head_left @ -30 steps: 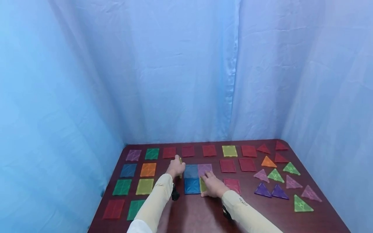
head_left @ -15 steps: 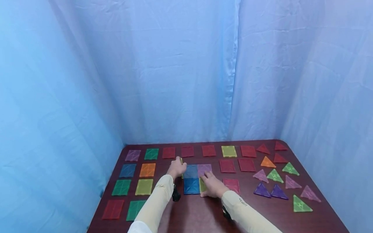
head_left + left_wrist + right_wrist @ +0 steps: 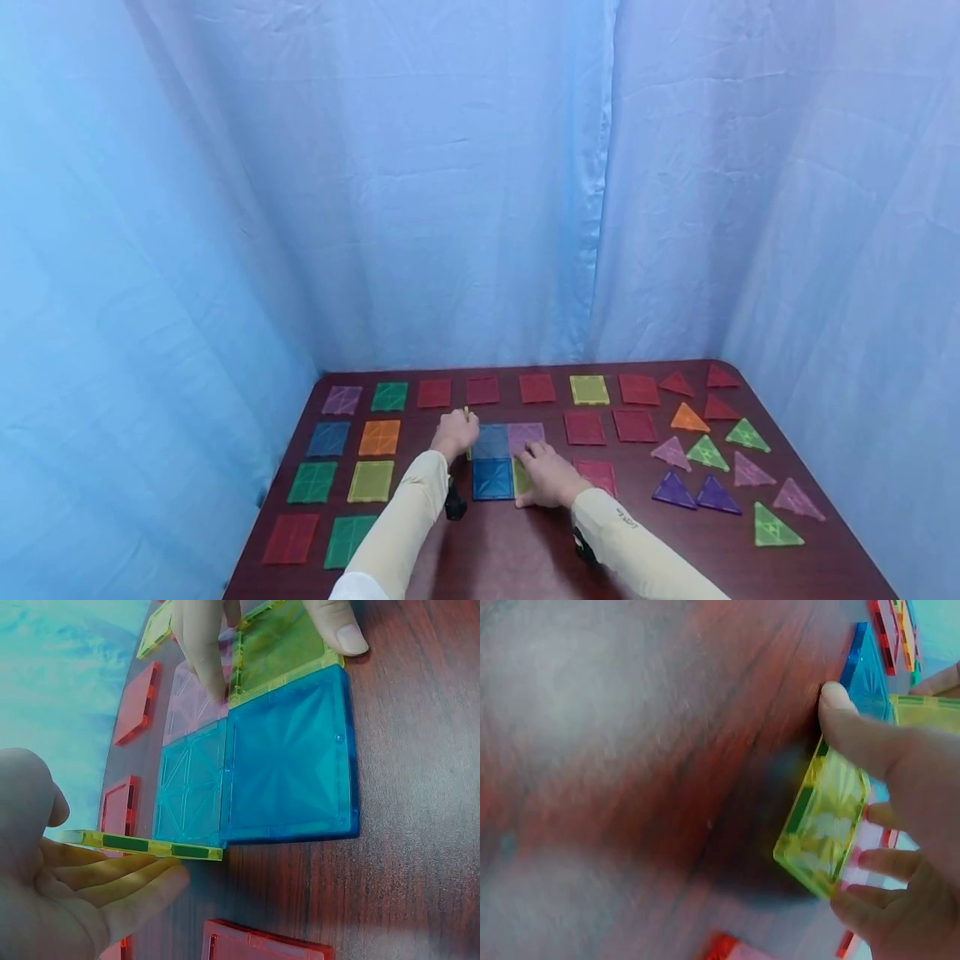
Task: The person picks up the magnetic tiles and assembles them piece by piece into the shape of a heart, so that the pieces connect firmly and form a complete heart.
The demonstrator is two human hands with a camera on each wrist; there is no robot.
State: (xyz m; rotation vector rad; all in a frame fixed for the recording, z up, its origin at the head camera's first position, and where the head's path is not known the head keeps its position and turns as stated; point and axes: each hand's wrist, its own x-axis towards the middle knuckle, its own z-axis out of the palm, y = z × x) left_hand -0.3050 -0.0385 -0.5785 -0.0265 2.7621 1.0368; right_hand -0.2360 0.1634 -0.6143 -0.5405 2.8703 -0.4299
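In the middle of the table lies a two-by-two block of square magnetic tiles: dark blue (image 3: 289,761), light blue (image 3: 189,780), pale purple (image 3: 527,432) and yellow (image 3: 285,645). My left hand (image 3: 456,432) holds a second yellow square tile (image 3: 150,846) on edge at the light blue tile's left side, fingers along its outer face and thumb near its top. Over the flat yellow tile spreads my right hand (image 3: 551,477), its thumb (image 3: 838,699) at the near edge and its fingertips at the far side, gripping across it. The palm hides part of that tile.
Square tiles in several colours line the left side, such as an orange one (image 3: 380,437), and the back, such as a yellow one (image 3: 590,390). A red square (image 3: 597,477) lies close to the right hand. Several triangles, including a purple one (image 3: 675,489), lie to the right.
My left hand has shifted slightly right and lower, bringing the upright yellow tile from a small gap to the light blue tile's edge. My right hand has stayed in place.
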